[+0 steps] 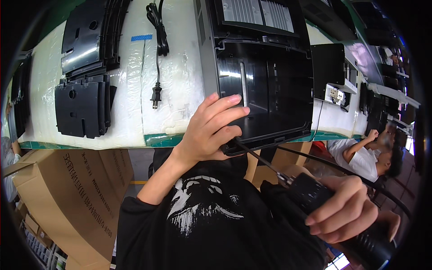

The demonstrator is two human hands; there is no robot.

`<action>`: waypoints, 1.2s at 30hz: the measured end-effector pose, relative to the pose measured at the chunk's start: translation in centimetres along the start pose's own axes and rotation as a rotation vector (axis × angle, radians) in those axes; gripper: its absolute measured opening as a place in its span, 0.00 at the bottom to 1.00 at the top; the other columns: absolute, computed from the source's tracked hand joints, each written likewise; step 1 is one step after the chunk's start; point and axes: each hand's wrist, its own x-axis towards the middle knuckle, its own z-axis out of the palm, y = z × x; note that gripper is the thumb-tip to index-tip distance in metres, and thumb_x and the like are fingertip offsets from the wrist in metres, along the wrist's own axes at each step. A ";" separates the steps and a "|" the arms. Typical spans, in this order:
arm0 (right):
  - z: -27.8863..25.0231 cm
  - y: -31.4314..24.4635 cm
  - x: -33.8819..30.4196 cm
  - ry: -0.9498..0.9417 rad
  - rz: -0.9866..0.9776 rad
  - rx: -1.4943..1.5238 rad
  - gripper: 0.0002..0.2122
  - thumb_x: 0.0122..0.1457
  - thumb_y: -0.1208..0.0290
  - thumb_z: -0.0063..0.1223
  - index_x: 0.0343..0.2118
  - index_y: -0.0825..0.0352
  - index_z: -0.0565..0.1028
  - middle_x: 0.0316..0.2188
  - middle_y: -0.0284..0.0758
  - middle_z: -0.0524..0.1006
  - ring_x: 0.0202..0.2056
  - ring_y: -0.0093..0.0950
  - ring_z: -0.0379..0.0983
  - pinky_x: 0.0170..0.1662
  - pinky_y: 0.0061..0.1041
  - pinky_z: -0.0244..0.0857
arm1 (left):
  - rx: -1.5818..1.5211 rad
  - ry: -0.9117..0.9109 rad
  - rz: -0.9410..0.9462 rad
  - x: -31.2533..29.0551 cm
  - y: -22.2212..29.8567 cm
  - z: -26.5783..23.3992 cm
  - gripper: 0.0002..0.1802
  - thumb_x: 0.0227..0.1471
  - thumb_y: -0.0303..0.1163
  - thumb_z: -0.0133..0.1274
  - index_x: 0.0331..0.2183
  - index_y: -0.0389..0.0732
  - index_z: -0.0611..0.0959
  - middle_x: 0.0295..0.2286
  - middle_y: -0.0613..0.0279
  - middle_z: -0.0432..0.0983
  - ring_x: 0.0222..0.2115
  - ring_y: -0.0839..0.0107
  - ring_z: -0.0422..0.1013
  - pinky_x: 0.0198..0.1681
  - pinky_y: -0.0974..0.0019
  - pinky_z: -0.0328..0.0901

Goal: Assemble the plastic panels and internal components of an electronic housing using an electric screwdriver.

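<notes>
A large black plastic housing [290, 83] lies with its open hollow side up at the table's near edge. Over its near left corner my left hand [209, 128] is closed, fingers lapping the wall and thumb side mostly hidden. My right hand [346, 209] grips a black electric screwdriver [310, 193] at the lower right. Its long thin bit points up and left to that same corner, close under my left fingers. Whether the tip sits in a screw I cannot tell.
Black plastic panels [81, 108] are stacked on the left of the wrapped white tabletop [180, 81]. Nearby lies a coiled power cord [157, 49]. A cardboard box [76, 198] stands below left. Right of the housing is another black unit [328, 67]; farther right sits another person [360, 157].
</notes>
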 end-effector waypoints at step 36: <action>0.7 3.8 0.0 -0.175 0.357 0.101 0.27 0.45 0.51 0.40 0.26 0.79 0.71 0.19 0.50 0.70 0.20 0.44 0.70 0.19 0.31 0.65 | -0.017 -0.013 0.029 -0.5 -0.1 0.5 0.16 0.45 0.48 0.49 0.25 0.47 0.67 0.43 0.64 0.69 0.49 0.62 0.59 0.56 0.53 0.44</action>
